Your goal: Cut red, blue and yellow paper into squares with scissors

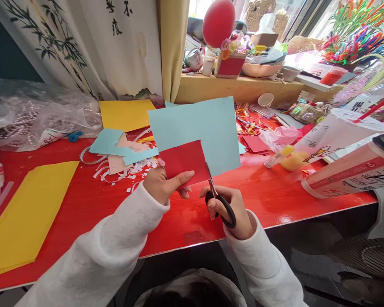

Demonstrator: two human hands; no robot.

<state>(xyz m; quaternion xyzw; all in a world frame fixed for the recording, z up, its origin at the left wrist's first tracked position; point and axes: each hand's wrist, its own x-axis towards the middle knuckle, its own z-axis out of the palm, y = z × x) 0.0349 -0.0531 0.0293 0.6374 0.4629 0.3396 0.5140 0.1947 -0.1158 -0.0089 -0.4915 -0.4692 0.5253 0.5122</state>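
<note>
My left hand [164, 184] pinches a red paper rectangle [184, 162] together with a larger light blue sheet [198, 123] behind it, the thumb lying on the red piece. Black-handled scissors [228, 211] are in my right hand [233, 209], with fingers through the loops. Their blades point up at the right edge of the red paper, over the lower part of the blue sheet. Part of the blades is hidden by the paper.
Yellow sheets [35, 213] lie at the left, and another yellow sheet [124, 114] at the back. Blue and white scraps [110, 141] spread left of my hands. Cups [348, 168] stand at the right. A red balloon [219, 23] is by the window.
</note>
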